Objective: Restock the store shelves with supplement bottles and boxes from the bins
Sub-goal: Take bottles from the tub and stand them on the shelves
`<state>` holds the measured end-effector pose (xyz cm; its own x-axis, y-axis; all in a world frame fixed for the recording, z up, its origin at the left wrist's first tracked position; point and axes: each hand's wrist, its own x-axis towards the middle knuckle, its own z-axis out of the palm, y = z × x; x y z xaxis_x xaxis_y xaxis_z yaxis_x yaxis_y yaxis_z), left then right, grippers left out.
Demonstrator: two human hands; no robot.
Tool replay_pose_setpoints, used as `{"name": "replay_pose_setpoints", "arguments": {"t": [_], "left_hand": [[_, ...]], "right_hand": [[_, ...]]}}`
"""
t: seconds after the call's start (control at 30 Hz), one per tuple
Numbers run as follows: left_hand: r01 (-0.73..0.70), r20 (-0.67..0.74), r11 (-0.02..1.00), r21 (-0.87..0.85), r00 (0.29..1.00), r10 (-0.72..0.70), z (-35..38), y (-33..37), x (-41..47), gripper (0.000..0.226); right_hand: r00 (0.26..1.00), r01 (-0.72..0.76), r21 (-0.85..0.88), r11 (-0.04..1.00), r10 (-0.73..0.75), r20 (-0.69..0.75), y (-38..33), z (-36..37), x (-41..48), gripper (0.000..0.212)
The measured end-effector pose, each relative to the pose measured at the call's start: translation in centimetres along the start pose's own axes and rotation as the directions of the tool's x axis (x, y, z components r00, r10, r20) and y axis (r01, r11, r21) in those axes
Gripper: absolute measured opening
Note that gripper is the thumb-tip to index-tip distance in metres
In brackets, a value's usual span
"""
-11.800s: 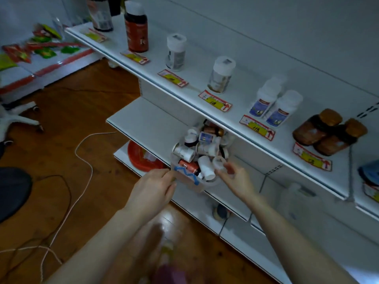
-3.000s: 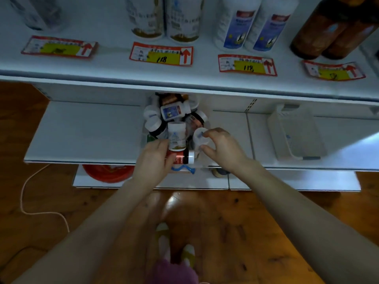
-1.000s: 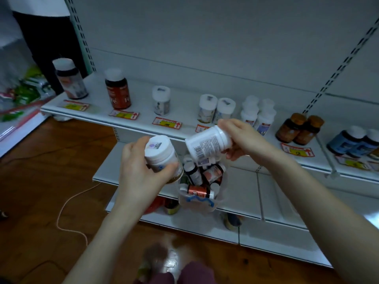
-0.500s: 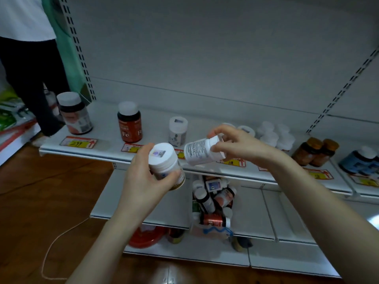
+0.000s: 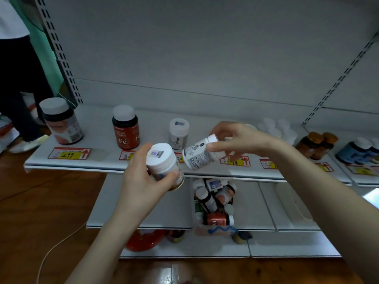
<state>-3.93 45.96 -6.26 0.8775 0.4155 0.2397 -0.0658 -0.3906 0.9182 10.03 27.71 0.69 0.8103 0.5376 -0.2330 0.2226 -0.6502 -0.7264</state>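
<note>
My left hand (image 5: pixel 141 181) grips a white-capped bottle (image 5: pixel 162 162) upright, just in front of the upper shelf's (image 5: pixel 98 160) edge. My right hand (image 5: pixel 242 140) pinches a second white bottle (image 5: pixel 200 154) by its cap end; that bottle lies tilted over the shelf's front. Behind both stands a single matching white bottle (image 5: pixel 178 133). Below, on the middle shelf, the clear bin (image 5: pixel 213 230) holds several mixed bottles.
Along the upper shelf stand a large dark jar (image 5: pixel 61 121), a red "Fe" bottle (image 5: pixel 125 128), small white bottles (image 5: pixel 276 130), amber bottles (image 5: pixel 315 144) and blue bottles (image 5: pixel 356 150). A person's legs (image 5: pixel 18 89) are at far left. A red bowl (image 5: pixel 143 240) sits on the bottom shelf.
My view has moved closer to the upper shelf. Both hands, each holding its bottle, have shifted slightly forward toward the shelf; the right bottle stays tilted.
</note>
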Motion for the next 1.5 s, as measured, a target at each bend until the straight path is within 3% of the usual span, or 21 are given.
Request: {"name": "replay_pose_setpoints", "arguments": {"t": [0.23,0.4,0.53,0.63,1.5], "left_hand": [[0.02,-0.025,0.999,-0.028,0.999,-0.021,-0.1,0.0,0.9,0.056],[0.027,-0.04,0.999,-0.029,0.999,-0.028,0.1,-0.2,1.3,0.061],[0.046,-0.048,0.999,-0.008,0.998,-0.046,0.5,-0.8,1.4,0.063],[0.053,-0.055,0.998,-0.018,0.997,-0.054,0.5,-1.1,1.4,0.062],[0.107,-0.096,0.994,-0.011,0.99,-0.108,0.1,-2.2,1.1,0.064]], "right_hand": [[0.993,0.06,-0.186,0.981,-0.038,0.116,-0.5,-1.0,2.1,0.042],[0.993,0.104,-0.233,0.967,-0.086,0.085,-1.1,-1.6,4.0,0.017],[0.994,0.105,-0.427,0.898,-0.084,0.067,-1.0,-1.7,6.1,0.046],[0.992,0.123,-0.519,0.846,-0.119,0.042,-1.0,-1.4,8.0,0.053],[0.992,0.126,-0.596,0.793,-0.085,0.096,-0.2,0.8,12.3,0.06]]}}
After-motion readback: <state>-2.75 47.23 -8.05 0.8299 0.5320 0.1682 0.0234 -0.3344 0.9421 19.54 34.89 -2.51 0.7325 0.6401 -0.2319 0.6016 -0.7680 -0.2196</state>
